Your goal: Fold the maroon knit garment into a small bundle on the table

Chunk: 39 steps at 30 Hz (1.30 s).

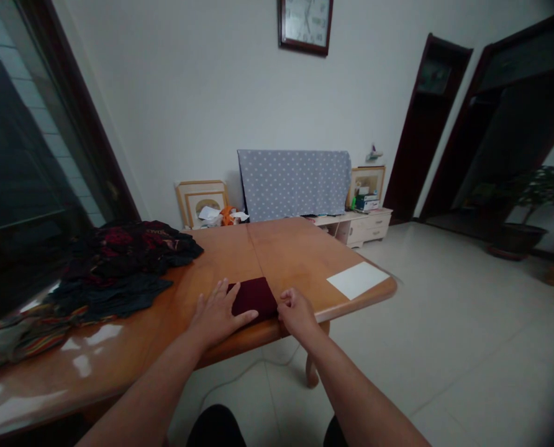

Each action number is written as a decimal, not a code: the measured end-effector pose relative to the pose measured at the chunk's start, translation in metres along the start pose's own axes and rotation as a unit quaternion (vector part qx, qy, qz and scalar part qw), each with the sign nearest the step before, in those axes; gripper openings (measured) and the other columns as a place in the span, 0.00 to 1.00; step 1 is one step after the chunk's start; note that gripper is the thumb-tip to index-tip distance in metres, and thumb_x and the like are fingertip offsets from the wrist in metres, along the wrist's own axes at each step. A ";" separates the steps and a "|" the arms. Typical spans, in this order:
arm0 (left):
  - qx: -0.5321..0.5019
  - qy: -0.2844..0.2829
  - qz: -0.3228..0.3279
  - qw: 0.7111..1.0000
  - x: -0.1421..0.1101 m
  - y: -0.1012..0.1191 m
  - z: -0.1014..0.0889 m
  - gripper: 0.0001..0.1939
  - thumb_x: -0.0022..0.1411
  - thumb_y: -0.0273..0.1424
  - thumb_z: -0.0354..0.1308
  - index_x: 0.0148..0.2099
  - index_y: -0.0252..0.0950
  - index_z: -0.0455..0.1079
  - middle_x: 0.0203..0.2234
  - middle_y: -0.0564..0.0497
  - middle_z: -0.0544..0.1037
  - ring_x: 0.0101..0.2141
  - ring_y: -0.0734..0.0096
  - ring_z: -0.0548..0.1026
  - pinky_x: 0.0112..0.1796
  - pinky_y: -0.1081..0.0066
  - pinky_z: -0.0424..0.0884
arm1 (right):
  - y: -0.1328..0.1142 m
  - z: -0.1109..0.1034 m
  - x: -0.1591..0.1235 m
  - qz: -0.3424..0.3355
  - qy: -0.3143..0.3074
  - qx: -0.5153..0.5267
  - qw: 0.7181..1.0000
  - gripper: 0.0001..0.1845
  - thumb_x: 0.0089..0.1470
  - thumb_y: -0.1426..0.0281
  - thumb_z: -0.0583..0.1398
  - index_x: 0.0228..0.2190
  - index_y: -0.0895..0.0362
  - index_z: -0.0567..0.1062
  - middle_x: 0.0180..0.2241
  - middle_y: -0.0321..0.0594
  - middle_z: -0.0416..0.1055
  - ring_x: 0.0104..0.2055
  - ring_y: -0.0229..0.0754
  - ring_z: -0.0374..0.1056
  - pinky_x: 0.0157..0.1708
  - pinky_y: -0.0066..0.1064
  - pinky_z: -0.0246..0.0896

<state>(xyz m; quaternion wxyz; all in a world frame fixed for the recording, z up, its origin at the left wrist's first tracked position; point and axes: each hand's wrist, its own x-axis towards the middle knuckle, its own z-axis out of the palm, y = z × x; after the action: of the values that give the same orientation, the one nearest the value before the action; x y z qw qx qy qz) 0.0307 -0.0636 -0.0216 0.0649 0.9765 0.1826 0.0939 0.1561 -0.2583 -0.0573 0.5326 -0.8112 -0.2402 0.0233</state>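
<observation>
A small folded dark red cloth [254,294] lies near the front edge of a wooden table [286,248]. My left hand [217,313] lies flat and open on the cloth's left side, fingers spread. My right hand [295,310] is closed in a pinch at the cloth's right edge, gripping it.
A heap of dark patterned clothes [118,264] covers the table's left part. A white sheet [357,279] lies at the table's right corner. Behind the table stand a dotted grey covered object [294,183], picture frames and a low white cabinet [361,226]. Tiled floor opens to the right.
</observation>
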 end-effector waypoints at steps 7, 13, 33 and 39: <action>-0.008 0.017 0.002 1.000 -0.002 0.001 0.000 0.51 0.55 0.66 0.48 0.71 0.41 0.53 0.70 0.36 0.50 0.69 0.38 0.44 0.60 0.34 0.46 | -0.040 -0.009 0.005 -0.122 0.045 -0.097 0.987 0.16 0.61 0.66 0.52 0.45 0.55 0.75 0.44 0.44 0.77 0.47 0.45 0.71 0.49 0.35 0.62; -0.024 0.016 -0.013 1.000 -0.004 -0.001 0.005 0.52 0.55 0.65 0.49 0.72 0.41 0.50 0.71 0.37 0.47 0.69 0.42 0.43 0.61 0.37 0.47 | -0.054 0.013 0.014 -0.199 -0.131 -0.223 0.945 0.29 0.67 0.59 0.45 0.62 0.57 0.65 0.66 0.49 0.58 0.70 0.54 0.45 0.66 0.53 0.39; -0.127 0.081 -0.047 0.987 -0.011 -0.028 -0.006 0.39 0.69 0.55 0.33 0.71 0.34 0.52 0.69 0.40 0.54 0.69 0.56 0.49 0.64 0.51 0.50 | -0.010 -0.010 0.018 -0.117 -0.050 -0.054 0.990 0.29 0.64 0.52 0.48 0.53 0.56 0.76 0.57 0.50 0.71 0.61 0.52 0.63 0.62 0.47 0.52; -0.071 0.132 0.115 0.982 -0.025 0.007 -0.018 0.30 0.72 0.46 0.37 0.68 0.35 0.58 0.67 0.44 0.61 0.68 0.65 0.54 0.66 0.60 0.47 | 0.013 -0.027 -0.001 -0.108 0.013 -0.063 0.992 0.22 0.61 0.58 0.52 0.42 0.55 0.80 0.44 0.47 0.79 0.49 0.50 0.72 0.53 0.41 0.61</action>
<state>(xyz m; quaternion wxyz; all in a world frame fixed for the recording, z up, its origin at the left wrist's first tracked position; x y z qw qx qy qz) 0.0059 -0.0777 -0.0066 0.0983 0.9628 0.0694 0.2419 0.1674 -0.2857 -0.0575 0.4833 -0.8123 -0.3206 -0.0605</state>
